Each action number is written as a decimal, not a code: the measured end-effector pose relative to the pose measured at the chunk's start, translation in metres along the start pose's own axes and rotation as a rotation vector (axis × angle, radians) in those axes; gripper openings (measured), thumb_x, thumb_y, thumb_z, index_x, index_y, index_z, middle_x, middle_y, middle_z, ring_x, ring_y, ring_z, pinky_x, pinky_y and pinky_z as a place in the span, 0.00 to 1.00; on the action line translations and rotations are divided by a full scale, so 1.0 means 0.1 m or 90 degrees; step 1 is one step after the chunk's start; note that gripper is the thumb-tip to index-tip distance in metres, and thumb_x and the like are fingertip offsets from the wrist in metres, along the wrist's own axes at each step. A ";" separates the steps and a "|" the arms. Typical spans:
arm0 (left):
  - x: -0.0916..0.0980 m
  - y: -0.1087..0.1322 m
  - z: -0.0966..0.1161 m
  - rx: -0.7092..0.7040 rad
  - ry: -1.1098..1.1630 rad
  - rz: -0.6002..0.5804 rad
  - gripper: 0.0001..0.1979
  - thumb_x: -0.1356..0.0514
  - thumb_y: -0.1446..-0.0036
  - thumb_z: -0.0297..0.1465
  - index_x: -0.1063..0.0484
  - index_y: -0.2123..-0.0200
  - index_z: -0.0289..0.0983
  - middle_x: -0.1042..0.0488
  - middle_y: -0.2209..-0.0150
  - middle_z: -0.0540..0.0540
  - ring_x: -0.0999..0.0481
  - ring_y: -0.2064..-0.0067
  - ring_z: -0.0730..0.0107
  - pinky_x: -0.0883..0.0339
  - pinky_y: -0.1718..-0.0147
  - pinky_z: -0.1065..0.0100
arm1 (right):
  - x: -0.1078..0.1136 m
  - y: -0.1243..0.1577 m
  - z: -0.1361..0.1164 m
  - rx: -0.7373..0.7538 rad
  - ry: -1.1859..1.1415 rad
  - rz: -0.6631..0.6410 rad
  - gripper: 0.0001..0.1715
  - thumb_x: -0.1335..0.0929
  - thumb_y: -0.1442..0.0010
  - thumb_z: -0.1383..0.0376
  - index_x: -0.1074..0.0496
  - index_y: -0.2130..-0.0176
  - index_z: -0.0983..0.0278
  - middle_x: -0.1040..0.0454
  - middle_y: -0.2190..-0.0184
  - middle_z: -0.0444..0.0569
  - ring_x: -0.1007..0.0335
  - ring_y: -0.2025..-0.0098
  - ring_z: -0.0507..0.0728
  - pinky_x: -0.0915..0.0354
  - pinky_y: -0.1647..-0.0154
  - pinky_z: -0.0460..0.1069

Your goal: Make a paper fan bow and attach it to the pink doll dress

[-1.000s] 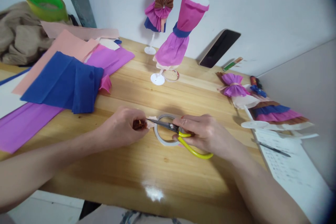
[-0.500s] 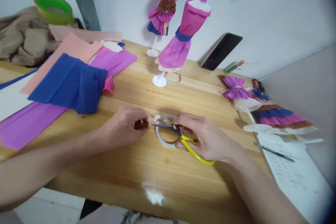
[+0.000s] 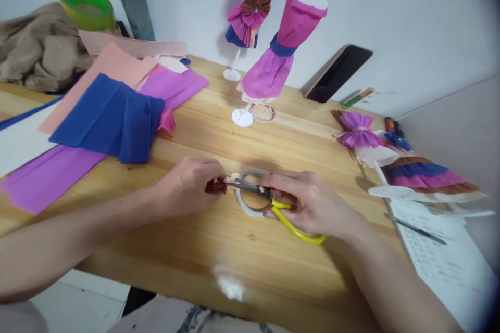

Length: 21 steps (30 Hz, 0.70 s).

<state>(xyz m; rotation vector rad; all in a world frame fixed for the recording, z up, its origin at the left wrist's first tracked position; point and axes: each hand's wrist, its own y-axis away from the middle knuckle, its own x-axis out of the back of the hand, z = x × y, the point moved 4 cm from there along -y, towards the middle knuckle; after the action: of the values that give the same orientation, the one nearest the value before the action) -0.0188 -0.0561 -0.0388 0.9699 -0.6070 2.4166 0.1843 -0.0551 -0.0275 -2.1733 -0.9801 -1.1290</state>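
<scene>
Between the fingertips of my left hand (image 3: pixel 191 186) is a small bunched piece of brown paper (image 3: pixel 215 186), mostly hidden by the fingers. My right hand (image 3: pixel 312 203) is closed around a pair of scissors (image 3: pixel 291 223) with yellow handles. The blades point left and meet the edge of the brown piece, their tips close to my left fingers. A pale scrap (image 3: pixel 235 177) lies by the blades. Under the scissors, a roll of tape (image 3: pixel 245 207) rests flat on the wooden table (image 3: pixel 187 250).
Blue crepe paper (image 3: pixel 105 119) lies over pink and purple sheets at left. Two dressed doll stands, one in a pink and purple dress (image 3: pixel 273 70), stand by the wall near a phone (image 3: pixel 339 74). At right are another paper dress (image 3: pixel 425 171) and a notebook (image 3: pixel 433 239) with a pen.
The scissor blades have come closer together and now reach the brown piece in my left hand. The whole view has shifted slightly.
</scene>
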 end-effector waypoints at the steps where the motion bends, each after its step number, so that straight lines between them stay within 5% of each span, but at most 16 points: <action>1: 0.00 0.00 0.00 0.004 0.004 -0.003 0.08 0.45 0.52 0.20 0.28 0.75 0.33 0.29 0.78 0.50 0.34 0.77 0.76 0.43 0.76 0.75 | 0.00 0.00 0.00 -0.002 -0.002 -0.003 0.10 0.31 0.42 0.66 0.28 0.58 0.63 0.25 0.70 0.48 0.33 0.74 0.51 0.39 0.73 0.44; 21: -0.03 0.01 0.02 -0.026 -0.027 -0.054 0.07 0.45 0.53 0.19 0.32 0.78 0.34 0.34 0.80 0.52 0.38 0.78 0.76 0.47 0.77 0.74 | -0.01 0.01 0.01 0.032 0.028 -0.015 0.13 0.32 0.39 0.57 0.26 0.61 0.64 0.25 0.73 0.47 0.33 0.76 0.51 0.41 0.75 0.45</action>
<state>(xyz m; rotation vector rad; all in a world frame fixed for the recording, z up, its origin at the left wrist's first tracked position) -0.0164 -0.0585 -0.0400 1.0124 -0.6148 2.3058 0.1846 -0.0557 -0.0292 -2.0932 -1.0063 -1.1453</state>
